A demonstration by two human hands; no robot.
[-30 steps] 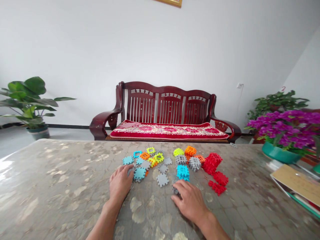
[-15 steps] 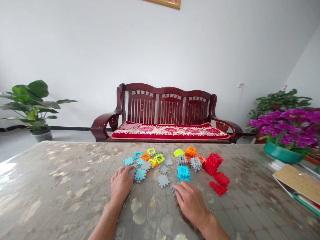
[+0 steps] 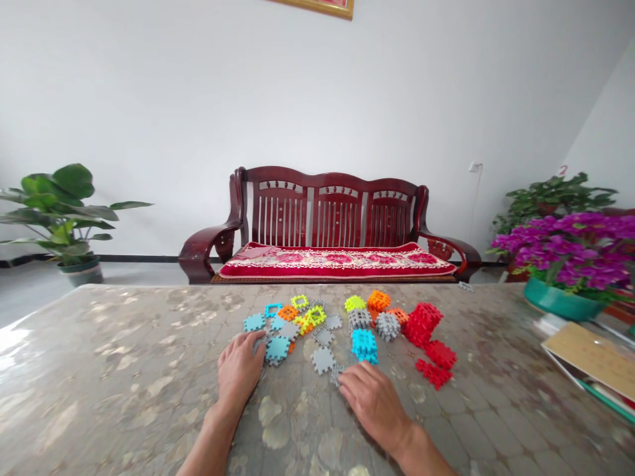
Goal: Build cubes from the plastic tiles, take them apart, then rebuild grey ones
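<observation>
My left hand [image 3: 241, 370] rests on the table with loosely bent fingers, thumb apart, its fingertips against a grey tile [image 3: 258, 342] at the left of a loose pile. Right beside it lies a light-blue square tile [image 3: 278, 348] with toothed edges. The fingers of my right hand [image 3: 372, 400] are closed on a small grey interlocking block [image 3: 337, 375], partly covered by them. Just beyond that block is a flat grey tile [image 3: 323, 360]. A stack of bright-blue interlocking blocks [image 3: 364, 345] stands behind my right hand.
Yellow frame pieces [image 3: 315, 315] and an orange frame [image 3: 288, 313] lie in the left pile. Grey stacks [image 3: 360, 320], orange pieces [image 3: 378, 301] and red blocks [image 3: 423, 324] stand to the right. Farther right are a flower pot [image 3: 563, 297] and a brown envelope [image 3: 592, 357].
My right hand has slid slightly left, and the grey block at its fingertips has shifted left towards the flat grey tile. My left hand has barely moved.
</observation>
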